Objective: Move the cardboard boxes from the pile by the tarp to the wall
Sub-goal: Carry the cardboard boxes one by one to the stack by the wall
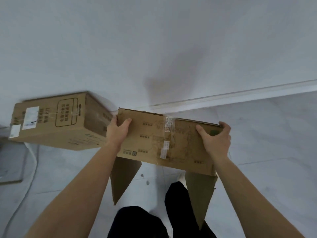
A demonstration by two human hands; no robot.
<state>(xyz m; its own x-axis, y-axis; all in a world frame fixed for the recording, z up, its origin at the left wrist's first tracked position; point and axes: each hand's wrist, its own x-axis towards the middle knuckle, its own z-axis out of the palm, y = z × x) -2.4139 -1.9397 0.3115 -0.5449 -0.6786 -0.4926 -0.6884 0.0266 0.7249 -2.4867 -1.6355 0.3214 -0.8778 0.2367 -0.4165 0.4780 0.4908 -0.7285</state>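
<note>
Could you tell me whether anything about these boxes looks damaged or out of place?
Yes: the held box, gripped by the left hand and right hand, has two flaps hanging loose underneath, so its bottom looks unsealed.

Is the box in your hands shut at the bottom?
Open: two flaps hang down under the box.

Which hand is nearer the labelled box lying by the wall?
Left. The left hand grips the left end of the held box, just beside the labelled box; the right hand grips the opposite end, farther off.
</note>
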